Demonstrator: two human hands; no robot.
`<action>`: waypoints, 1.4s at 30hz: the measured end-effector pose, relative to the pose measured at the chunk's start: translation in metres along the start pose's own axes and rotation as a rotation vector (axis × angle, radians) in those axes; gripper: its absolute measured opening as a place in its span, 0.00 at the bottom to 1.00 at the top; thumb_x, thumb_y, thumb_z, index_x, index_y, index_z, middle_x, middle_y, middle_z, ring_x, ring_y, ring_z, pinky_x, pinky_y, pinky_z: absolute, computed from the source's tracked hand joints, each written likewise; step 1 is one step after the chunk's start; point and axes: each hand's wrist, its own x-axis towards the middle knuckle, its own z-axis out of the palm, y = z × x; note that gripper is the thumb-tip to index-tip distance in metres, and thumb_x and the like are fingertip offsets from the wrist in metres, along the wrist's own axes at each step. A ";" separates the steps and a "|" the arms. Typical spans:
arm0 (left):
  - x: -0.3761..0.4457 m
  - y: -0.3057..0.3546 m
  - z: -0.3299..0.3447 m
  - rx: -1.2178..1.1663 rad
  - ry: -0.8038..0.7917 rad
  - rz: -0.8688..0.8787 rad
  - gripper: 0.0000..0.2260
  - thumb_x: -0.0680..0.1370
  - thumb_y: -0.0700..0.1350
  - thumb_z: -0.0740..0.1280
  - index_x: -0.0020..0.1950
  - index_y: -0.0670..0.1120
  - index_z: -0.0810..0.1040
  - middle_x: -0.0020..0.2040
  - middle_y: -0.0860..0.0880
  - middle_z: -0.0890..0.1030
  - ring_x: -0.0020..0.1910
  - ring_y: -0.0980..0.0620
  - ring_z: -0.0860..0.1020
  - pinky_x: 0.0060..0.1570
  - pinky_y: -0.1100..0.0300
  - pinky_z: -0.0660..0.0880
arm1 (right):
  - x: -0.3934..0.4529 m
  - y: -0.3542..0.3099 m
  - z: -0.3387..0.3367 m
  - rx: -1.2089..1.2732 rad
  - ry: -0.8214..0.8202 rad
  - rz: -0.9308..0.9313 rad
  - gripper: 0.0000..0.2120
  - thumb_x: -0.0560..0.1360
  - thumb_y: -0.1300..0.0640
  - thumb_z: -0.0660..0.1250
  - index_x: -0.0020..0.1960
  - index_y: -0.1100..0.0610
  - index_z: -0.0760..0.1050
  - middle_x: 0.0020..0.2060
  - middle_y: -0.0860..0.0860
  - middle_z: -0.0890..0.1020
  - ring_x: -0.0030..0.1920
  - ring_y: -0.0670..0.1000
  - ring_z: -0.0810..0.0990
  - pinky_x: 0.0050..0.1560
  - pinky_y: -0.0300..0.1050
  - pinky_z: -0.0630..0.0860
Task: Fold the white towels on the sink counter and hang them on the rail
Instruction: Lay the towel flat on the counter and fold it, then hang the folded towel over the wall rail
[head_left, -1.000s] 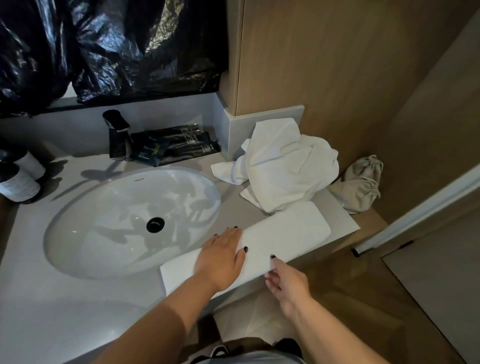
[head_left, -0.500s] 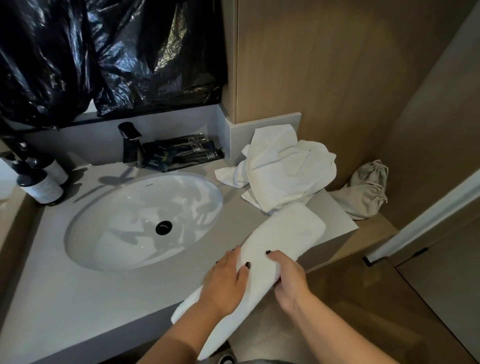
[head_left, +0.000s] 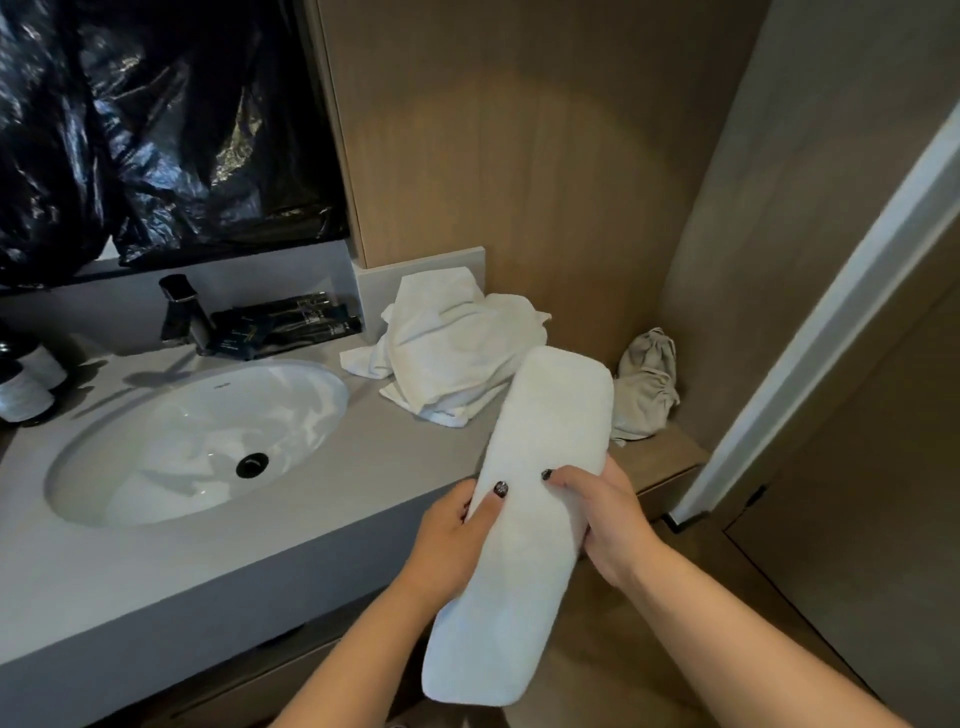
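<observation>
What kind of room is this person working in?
Most likely a hotel bathroom: an oval white sink basin set in a grey counter, a black faucet beside dark packaged toiletries, and a crumpled white towel pile.

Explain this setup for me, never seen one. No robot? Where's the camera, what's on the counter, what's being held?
No robot here: a person works with bare hands and wears one wide-angle camera on the head, looking forward and down. That is why you see two forearms coming in from the bottom.

The left hand and right hand both grip a folded white towel, a long narrow strip held clear of the counter, one end up near the wall, the other hanging low.

On the grey sink counter lies a second, crumpled white towel, not yet folded. Also there: an oval basin, a black faucet, dark packets behind it, and bottles at far left. A beige drawstring pouch sits on the lower wooden ledge to the right. Black plastic sheeting hangs above the sink. No rail is in view.
</observation>
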 end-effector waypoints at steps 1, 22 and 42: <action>-0.005 0.009 0.012 -0.003 0.006 0.016 0.18 0.76 0.64 0.64 0.47 0.49 0.81 0.44 0.49 0.83 0.43 0.51 0.82 0.39 0.64 0.77 | -0.006 -0.009 -0.010 -0.020 -0.012 -0.013 0.19 0.73 0.67 0.69 0.61 0.53 0.75 0.51 0.52 0.86 0.50 0.54 0.85 0.47 0.50 0.81; 0.006 0.219 0.064 -0.148 -0.142 0.323 0.20 0.74 0.58 0.72 0.62 0.53 0.78 0.55 0.54 0.85 0.54 0.54 0.83 0.51 0.61 0.79 | -0.034 -0.244 -0.038 -0.218 -0.264 -0.518 0.25 0.71 0.67 0.73 0.65 0.54 0.73 0.57 0.51 0.83 0.57 0.53 0.83 0.58 0.54 0.80; 0.085 0.372 0.009 0.098 -0.186 0.663 0.11 0.82 0.46 0.65 0.52 0.40 0.83 0.49 0.39 0.85 0.49 0.45 0.83 0.55 0.49 0.79 | -0.006 -0.423 0.039 -0.449 0.003 -0.882 0.26 0.70 0.42 0.75 0.54 0.63 0.76 0.50 0.58 0.81 0.51 0.58 0.81 0.56 0.57 0.78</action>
